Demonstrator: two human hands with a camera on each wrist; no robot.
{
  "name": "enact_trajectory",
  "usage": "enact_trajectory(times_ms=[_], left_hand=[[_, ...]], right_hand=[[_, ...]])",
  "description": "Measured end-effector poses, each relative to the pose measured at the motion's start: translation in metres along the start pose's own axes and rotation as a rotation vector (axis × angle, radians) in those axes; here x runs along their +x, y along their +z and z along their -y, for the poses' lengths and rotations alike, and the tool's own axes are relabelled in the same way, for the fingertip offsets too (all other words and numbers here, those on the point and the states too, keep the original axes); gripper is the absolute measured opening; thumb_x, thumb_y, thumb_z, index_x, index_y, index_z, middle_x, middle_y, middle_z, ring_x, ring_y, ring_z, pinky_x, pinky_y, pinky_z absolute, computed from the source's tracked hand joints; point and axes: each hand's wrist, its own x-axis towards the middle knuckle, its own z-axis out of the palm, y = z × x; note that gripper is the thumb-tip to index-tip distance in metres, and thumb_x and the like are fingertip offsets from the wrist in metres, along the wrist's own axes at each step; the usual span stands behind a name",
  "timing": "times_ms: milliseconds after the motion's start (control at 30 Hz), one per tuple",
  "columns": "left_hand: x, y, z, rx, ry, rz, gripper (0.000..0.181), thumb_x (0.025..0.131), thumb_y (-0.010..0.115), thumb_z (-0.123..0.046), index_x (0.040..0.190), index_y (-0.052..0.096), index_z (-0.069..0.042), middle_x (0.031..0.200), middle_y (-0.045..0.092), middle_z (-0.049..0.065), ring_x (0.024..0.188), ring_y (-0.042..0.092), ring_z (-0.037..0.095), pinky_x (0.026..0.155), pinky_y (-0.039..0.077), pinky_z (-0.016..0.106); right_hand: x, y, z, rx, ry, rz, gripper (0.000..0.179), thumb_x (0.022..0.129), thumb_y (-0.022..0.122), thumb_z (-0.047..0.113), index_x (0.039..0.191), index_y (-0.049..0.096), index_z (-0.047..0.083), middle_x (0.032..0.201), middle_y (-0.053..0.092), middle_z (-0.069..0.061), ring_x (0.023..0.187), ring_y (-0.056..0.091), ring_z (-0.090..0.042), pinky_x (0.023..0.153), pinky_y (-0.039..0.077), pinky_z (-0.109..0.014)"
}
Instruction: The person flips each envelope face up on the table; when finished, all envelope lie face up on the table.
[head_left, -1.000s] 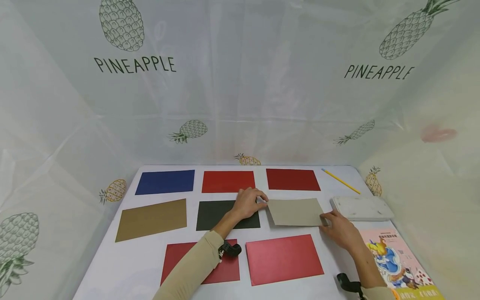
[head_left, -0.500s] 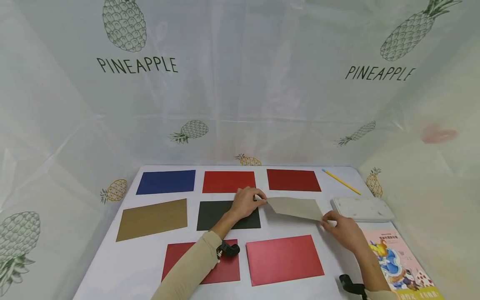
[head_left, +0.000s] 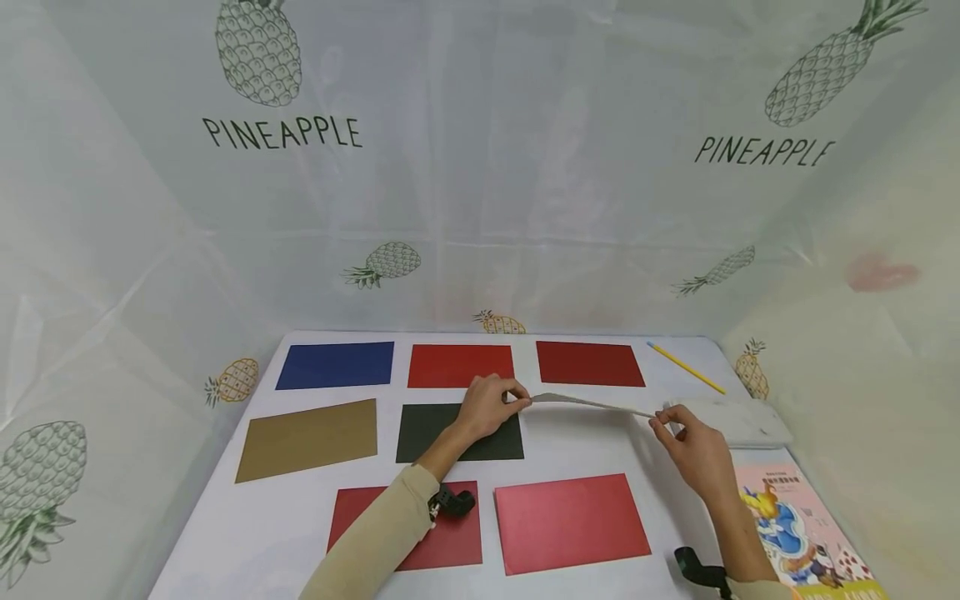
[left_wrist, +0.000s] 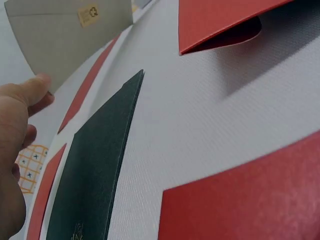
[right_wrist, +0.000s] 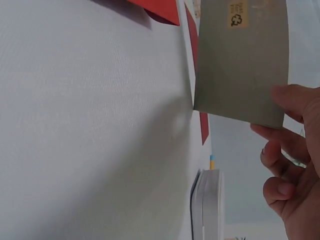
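My left hand (head_left: pixel 486 410) pinches the left corner of a beige-grey envelope (head_left: pixel 588 402), and my right hand (head_left: pixel 699 454) pinches its right corner. Held up over the table, the envelope looks nearly edge-on in the head view. In the left wrist view its face shows a flap line and a small clover sticker (left_wrist: pixel 89 15). From the right wrist, thumb and forefinger grip the near corner of the envelope (right_wrist: pixel 240 75), while the other fingers curl freely. Beneath my left wrist lies a dark green envelope (head_left: pixel 422 435), partly covered by the hand.
Blue (head_left: pixel 334 365), red (head_left: pixel 459 365), dark red (head_left: pixel 591 364) and gold (head_left: pixel 307 440) envelopes lie around the white table. Nearer are a pinkish-red envelope (head_left: pixel 573 523) and another red one (head_left: pixel 457 542) under my left forearm. A pencil (head_left: pixel 686 367), white case (head_left: pixel 738 423) and picture book (head_left: pixel 780 525) stand right.
The near edge of the envelope has tilted up, so its broad face no longer shows in the head view. My right hand has risen with its corner; my left hand has barely moved.
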Motion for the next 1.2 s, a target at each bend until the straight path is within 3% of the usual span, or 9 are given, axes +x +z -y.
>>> enact_trajectory(times_ms=[100, 300, 400, 633, 933, 1033, 1200], left_hand=[[-0.002, 0.0, 0.0, -0.003, 0.034, -0.008, 0.012, 0.092, 0.073, -0.04, 0.099, 0.079, -0.031, 0.088, 0.073, -0.021, 0.071, 0.048, 0.0, 0.079, 0.035, 0.029], [-0.005, 0.001, 0.001, -0.009, 0.051, 0.004, 0.011, 0.09, 0.076, -0.037, 0.098, 0.077, -0.029, 0.084, 0.071, -0.02, 0.074, 0.051, -0.001, 0.079, 0.037, 0.029], [-0.005, 0.003, -0.001, -0.019, 0.046, 0.028, 0.015, 0.089, 0.077, -0.034, 0.103, 0.075, -0.028, 0.086, 0.073, -0.02, 0.077, 0.054, -0.001, 0.082, 0.038, 0.03], [-0.005, 0.007, -0.004, 0.024, 0.063, 0.077, 0.033, 0.088, 0.078, -0.034, 0.117, 0.066, -0.025, 0.088, 0.074, -0.022, 0.079, 0.056, -0.002, 0.085, 0.04, 0.031], [-0.005, 0.008, -0.004, 0.043, 0.075, 0.06, 0.035, 0.088, 0.078, -0.029, 0.118, 0.063, -0.021, 0.094, 0.073, -0.013, 0.075, 0.06, 0.0, 0.085, 0.042, 0.033], [-0.005, 0.009, -0.004, 0.046, 0.068, 0.074, 0.048, 0.088, 0.078, -0.028, 0.13, 0.056, -0.021, 0.094, 0.072, -0.014, 0.068, 0.056, -0.003, 0.088, 0.042, 0.035], [-0.005, 0.009, -0.004, 0.031, 0.074, 0.097, 0.08, 0.087, 0.078, -0.023, 0.154, 0.033, -0.024, 0.091, 0.071, -0.015, 0.055, 0.047, -0.003, 0.087, 0.041, 0.038]], right_hand=[[0.001, 0.002, 0.001, 0.013, 0.012, -0.009, 0.028, 0.095, 0.071, 0.025, 0.12, 0.064, 0.014, 0.081, 0.065, -0.008, 0.057, 0.048, -0.017, 0.046, 0.037, -0.029], [0.008, 0.013, 0.005, 0.025, -0.069, -0.03, 0.051, 0.092, 0.073, 0.016, 0.139, 0.054, 0.008, 0.129, 0.052, -0.021, 0.077, 0.055, -0.026, 0.06, 0.045, -0.033], [0.012, 0.019, 0.005, 0.028, -0.101, -0.021, 0.06, 0.09, 0.074, 0.013, 0.144, 0.048, 0.008, 0.14, 0.043, -0.024, 0.089, 0.059, -0.034, 0.07, 0.051, -0.043], [0.018, 0.032, 0.001, -0.032, -0.121, 0.033, 0.076, 0.087, 0.077, 0.012, 0.152, 0.036, 0.01, 0.145, 0.034, -0.026, 0.113, 0.055, -0.048, 0.077, 0.051, -0.059], [0.026, 0.039, -0.002, -0.09, -0.11, 0.058, 0.075, 0.089, 0.075, 0.016, 0.152, 0.036, 0.016, 0.144, 0.037, -0.027, 0.118, 0.051, -0.051, 0.078, 0.05, -0.063], [0.027, 0.04, -0.002, -0.097, -0.094, 0.085, 0.074, 0.091, 0.074, 0.018, 0.153, 0.035, 0.016, 0.143, 0.038, -0.027, 0.119, 0.051, -0.051, 0.079, 0.05, -0.064], [0.031, 0.042, -0.003, -0.092, -0.059, 0.131, 0.071, 0.092, 0.072, 0.018, 0.154, 0.035, 0.014, 0.141, 0.04, -0.028, 0.12, 0.052, -0.051, 0.082, 0.05, -0.064]])
